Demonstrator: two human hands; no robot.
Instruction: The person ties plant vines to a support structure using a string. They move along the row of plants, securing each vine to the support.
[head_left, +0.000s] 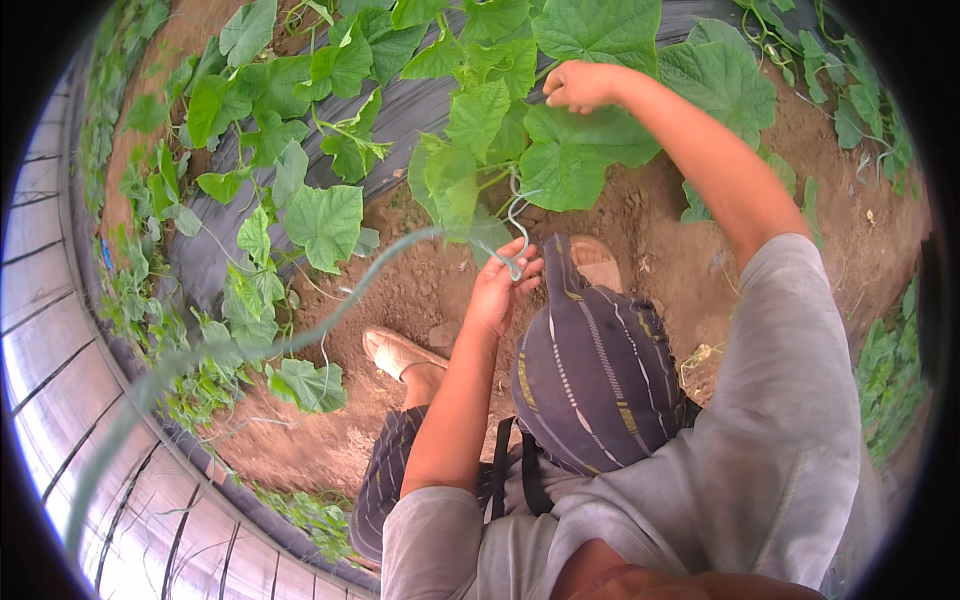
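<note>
A pale green twine (360, 289) sweeps up from the lower left, close to the camera, to my left hand (504, 283). A loop of it lies between my left thumb and fingers, and a twisted length rises from there to a broad-leaved vine (491, 176). My right hand (581, 86) is higher up among the leaves, its fingers curled beside a leaf stalk. Whether they grip the stalk is hidden. Below that hand spreads a large green leaf (577, 154).
Black plastic mulch (405, 112) runs under the vines, beside brown soil (420, 247). More vines (300, 225) grow at the left, some with strings. A translucent sheet wall (67, 322) curves along the left. My striped trouser knee (600, 375) rises between my arms.
</note>
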